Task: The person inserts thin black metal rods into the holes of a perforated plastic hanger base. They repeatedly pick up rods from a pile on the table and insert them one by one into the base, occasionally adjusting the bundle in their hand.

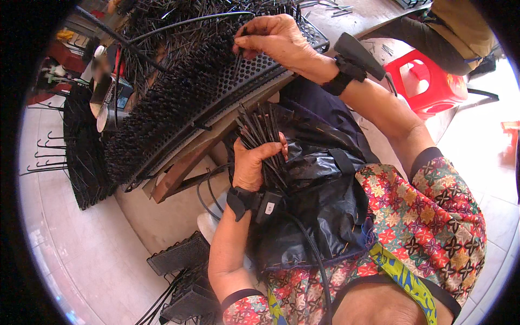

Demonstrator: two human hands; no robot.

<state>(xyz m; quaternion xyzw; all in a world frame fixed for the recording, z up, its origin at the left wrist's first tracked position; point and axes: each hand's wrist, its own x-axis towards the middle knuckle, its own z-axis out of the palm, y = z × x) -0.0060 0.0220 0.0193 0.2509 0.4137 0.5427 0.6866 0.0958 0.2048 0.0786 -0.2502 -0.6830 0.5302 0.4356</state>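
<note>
My left hand (250, 162) is wrapped round a bundle of thin black strips (264, 127), held above my lap with the thumb across it. Farther up, my right hand (276, 39) is closed in a pinch over a long black perforated panel (245, 81). A thin dark strip appears to come down from its fingertips, partly hidden by the fingers. Dense rows of upright black strips (173, 103) fill much of the panel like bristles. Bare holes show along its near side, close to my right hand.
Loose black strips (187, 30) lie heaped behind the panel. A black cable crosses above them. Bristly black panels with hooked wires (84, 151) stand at the left, and more black racks (181, 254) sit low. A red stool (425, 81) and a person's leg are at right.
</note>
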